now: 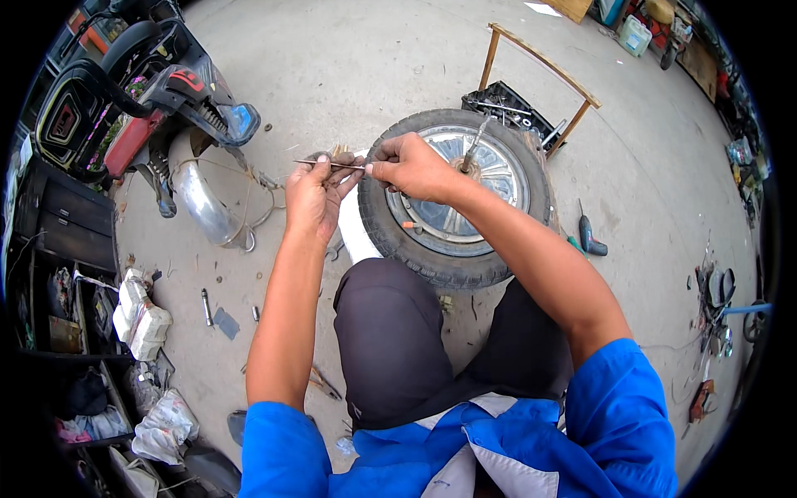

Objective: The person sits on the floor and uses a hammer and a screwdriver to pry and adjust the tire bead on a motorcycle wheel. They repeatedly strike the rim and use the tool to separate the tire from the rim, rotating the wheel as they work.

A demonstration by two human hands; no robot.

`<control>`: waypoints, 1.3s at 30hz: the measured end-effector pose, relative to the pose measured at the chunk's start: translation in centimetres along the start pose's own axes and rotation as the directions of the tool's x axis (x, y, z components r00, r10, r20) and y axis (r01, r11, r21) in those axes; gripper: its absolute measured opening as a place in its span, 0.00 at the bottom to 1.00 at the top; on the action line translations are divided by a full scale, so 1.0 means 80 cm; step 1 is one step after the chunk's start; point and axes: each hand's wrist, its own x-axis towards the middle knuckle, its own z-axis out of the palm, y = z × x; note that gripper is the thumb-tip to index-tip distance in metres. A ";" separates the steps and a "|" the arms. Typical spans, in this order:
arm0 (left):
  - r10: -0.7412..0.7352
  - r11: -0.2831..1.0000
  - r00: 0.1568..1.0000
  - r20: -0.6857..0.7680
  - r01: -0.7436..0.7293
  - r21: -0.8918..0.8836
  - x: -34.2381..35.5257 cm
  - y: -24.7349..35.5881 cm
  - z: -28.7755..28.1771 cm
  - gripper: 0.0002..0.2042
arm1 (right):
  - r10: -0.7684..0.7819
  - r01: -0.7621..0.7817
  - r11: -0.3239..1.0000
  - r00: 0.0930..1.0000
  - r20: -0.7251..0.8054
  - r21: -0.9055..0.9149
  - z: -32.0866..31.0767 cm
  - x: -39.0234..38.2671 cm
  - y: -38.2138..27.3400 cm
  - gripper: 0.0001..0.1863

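A thin dark rod [340, 165] is stretched between my hands, roughly level. My left hand [314, 199] has its thumb pressed over the rod against the fingers, palm turned up. At the rod's right end, my right hand [415, 170] is closed in a pinch; what else its fingertips hold is too small to make out. Just beyond and beneath my right hand lies a wheel with a black tyre [398, 243] and silver spoked rim, flat before my knees. A metal tool [477, 141] stands up at its hub. A small orange-ended piece [410, 225] rests on the rim.
Behind the wheel sits a black tool crate [506, 104] with a wooden-framed handle [544, 60]. A cordless drill [589, 236] lies to the right. Scooter parts [141, 133] and a silver curved fender [199, 195] are at the left, beside shelves [75, 216]. Pliers [325, 383] lie near my left knee.
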 end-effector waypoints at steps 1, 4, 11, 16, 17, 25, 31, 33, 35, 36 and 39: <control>0.012 1.000 1.000 -0.024 -0.013 -0.015 -0.007 -0.004 -0.004 0.09 | -0.014 0.014 1.000 1.000 0.017 -0.007 0.003 -0.002 0.000 0.13; 0.028 0.999 0.999 -0.037 -0.029 -0.032 -0.020 -0.011 -0.009 0.08 | 0.016 -0.013 0.998 0.999 0.048 -0.061 0.003 -0.006 -0.004 0.13; 0.016 0.999 0.999 -0.049 -0.019 -0.051 -0.029 -0.021 -0.016 0.08 | 0.017 -0.011 0.997 0.997 0.072 -0.080 0.004 -0.008 0.002 0.12; 0.031 0.998 0.997 -0.070 -0.034 -0.054 -0.033 -0.024 -0.015 0.07 | 0.000 0.004 0.998 0.997 0.077 -0.057 0.005 -0.010 0.005 0.12; 0.035 0.998 0.997 -0.070 -0.039 -0.051 -0.034 -0.025 -0.015 0.07 | -0.004 0.008 0.999 0.997 0.083 -0.052 0.005 -0.010 0.005 0.12; 0.064 0.991 0.992 -0.105 -0.076 -0.112 -0.067 -0.032 -0.010 0.10 | -0.042 0.056 0.998 0.957 0.287 -0.042 -0.014 -0.005 0.008 0.14; 0.048 0.980 0.991 -0.125 -0.070 -0.184 -0.098 -0.039 -0.008 0.14 | -0.060 0.113 0.987 0.915 0.399 -0.113 -0.022 -0.001 0.002 0.17; 0.019 0.978 0.992 -0.126 -0.045 -0.202 -0.105 -0.041 -0.009 0.14 | -0.080 0.150 0.980 0.899 0.431 -0.131 -0.025 -0.003 -0.001 0.17; -0.010 0.978 0.991 -0.131 -0.018 -0.206 -0.115 -0.038 -0.011 0.15 | -0.078 0.166 0.974 0.886 0.457 -0.156 -0.025 -0.004 -0.005 0.17; -0.027 0.977 0.991 -0.134 -0.003 -0.215 -0.119 -0.037 -0.012 0.15 | -0.064 0.163 0.971 0.883 0.465 -0.174 -0.025 -0.004 -0.008 0.18; -0.057 0.974 0.989 -0.137 0.025 -0.223 -0.121 -0.032 -0.014 0.17 | -0.051 0.159 0.967 0.886 0.462 -0.197 -0.024 -0.004 -0.015 0.18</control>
